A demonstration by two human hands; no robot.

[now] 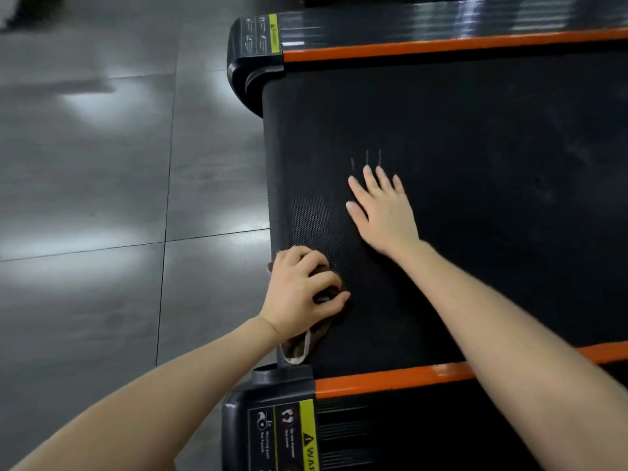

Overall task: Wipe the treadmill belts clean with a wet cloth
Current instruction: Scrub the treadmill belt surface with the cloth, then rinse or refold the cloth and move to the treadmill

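A person's left hand (302, 287) grips a bunched brown cloth (299, 348) at the rear edge of the black textured treadmill belt (475, 147); the right hand (382, 209) presses flat, fingers spread. Wiping appears underway; unwiped belt likely comes next.

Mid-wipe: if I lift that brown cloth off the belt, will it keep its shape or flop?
Probably floppy: the cloth is bunched under the left hand, and its pale-edged tail lies limp below the wrist. It is likely light, since one hand gathers it whole. It may drag rather than slide, as the belt looks finely textured.
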